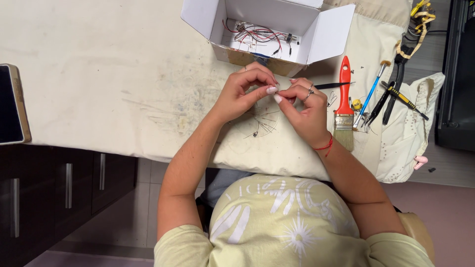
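While thin wires (262, 121) lie on the soft cloth (123, 99), the left hand (242, 94) and right hand (304, 106) meet, fingertips pinched together on something tiny. Just beyond stands a white cardboard box (267, 24), and a red brush (344, 104) lies beside the right hand.

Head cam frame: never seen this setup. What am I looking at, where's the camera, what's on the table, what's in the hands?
There is no machine here: a person works with two bare hands. The single picture comes from a camera worn on the person's head, looking down, so the pale shirt fills the bottom.

The left hand and right hand meet over a cloth-covered table, fingertips pinched together on something very small, likely a thin wire; it is too fine to tell. Beneath the hands lies a loose bundle of thin wires.

Behind them stands an open white cardboard box holding red and black wired parts. To the right lie a red-handled paintbrush, a small blue-handled brush and dark hand tools. A dark-screened device sits at the left edge.
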